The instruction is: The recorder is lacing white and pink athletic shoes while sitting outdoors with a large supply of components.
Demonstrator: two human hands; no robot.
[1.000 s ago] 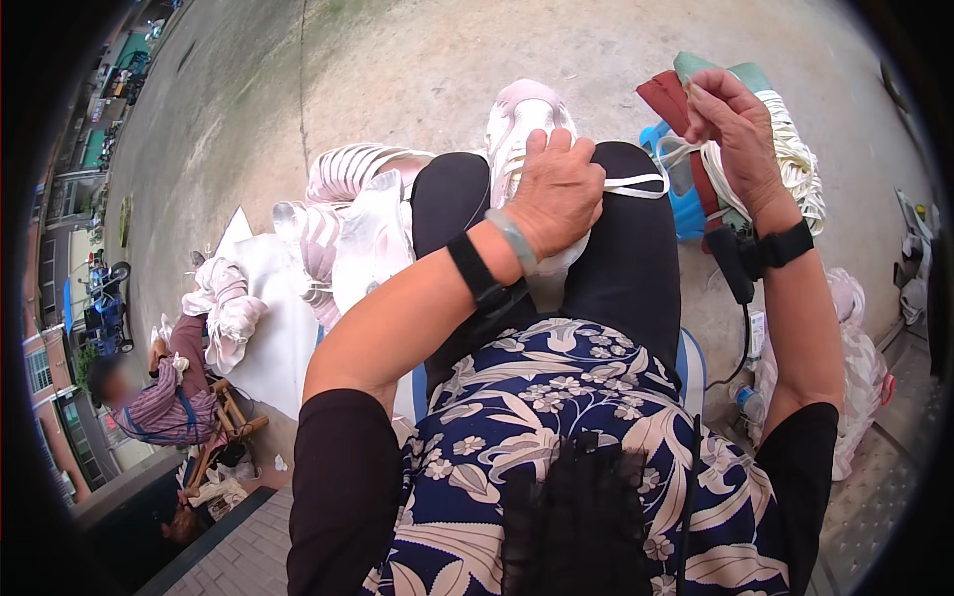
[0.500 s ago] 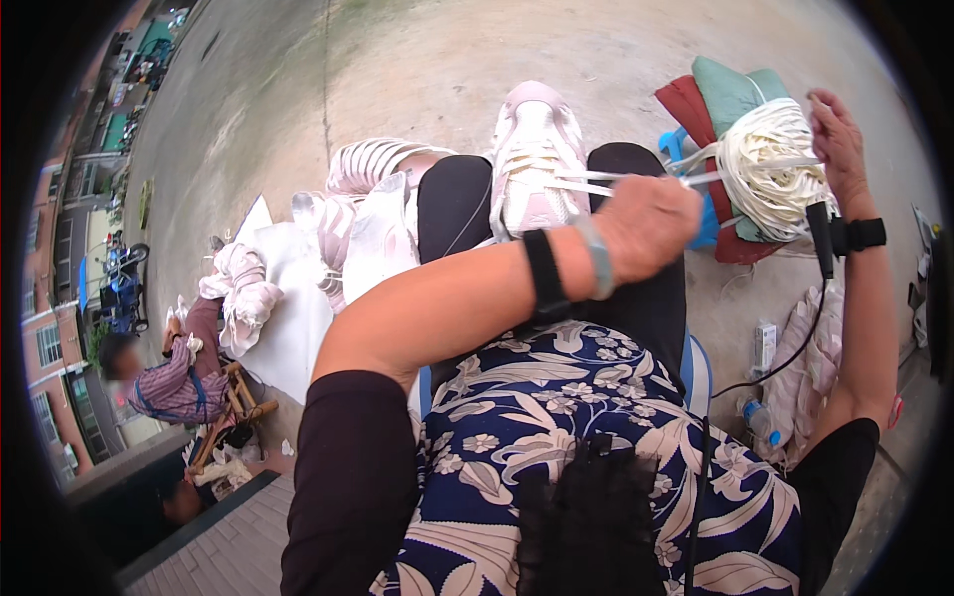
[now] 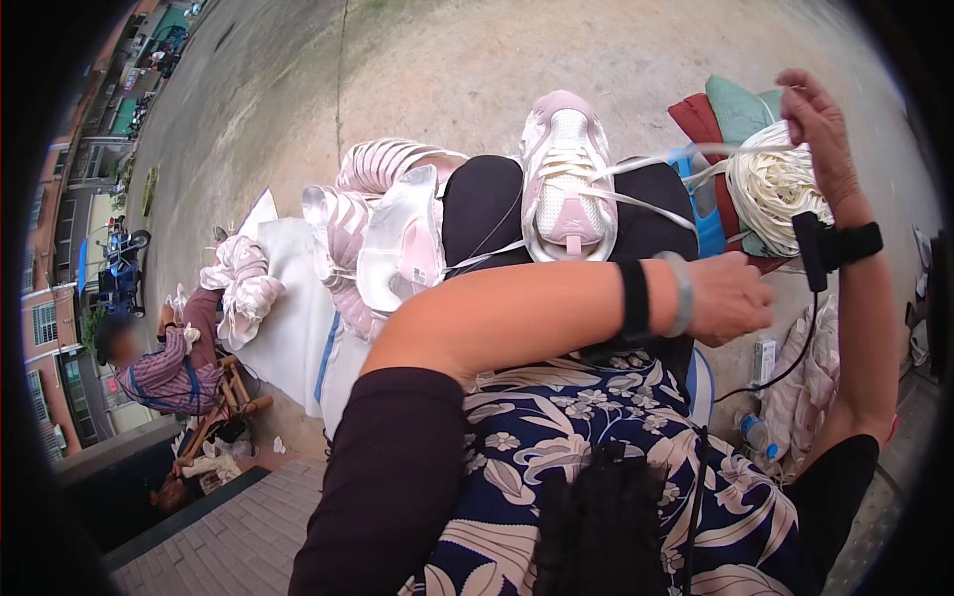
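A pink and white sneaker (image 3: pixel 569 179) rests upright on my lap between my black-trousered knees, its toe pointing away. White shoelace (image 3: pixel 696 153) runs from its eyelets to the right, up to my raised right hand (image 3: pixel 817 124), whose fingers pinch it. A second strand curves over my right knee toward my left hand (image 3: pixel 732 298). That hand is a loose fist, slightly blurred, reached across my body to the right; the lace's end in it is hidden. Behind the right hand lies a thick bundle of cream laces (image 3: pixel 770 184) on green and red cloth (image 3: pixel 740 107).
Pink and white shoe uppers (image 3: pixel 397 248) lie to my left beside a white sheet (image 3: pixel 288 288). A plastic bottle (image 3: pixel 758 435), a small white box (image 3: pixel 763 361) and more uppers (image 3: pixel 795 377) sit at lower right. A black cable (image 3: pixel 770 382) hangs from my right wrist. Another person (image 3: pixel 174 368) sits at far left.
My left hand has swung right and toward my body, away from the sneaker. My right hand has risen slightly and moved left. The laces stretch out farther from the sneaker.
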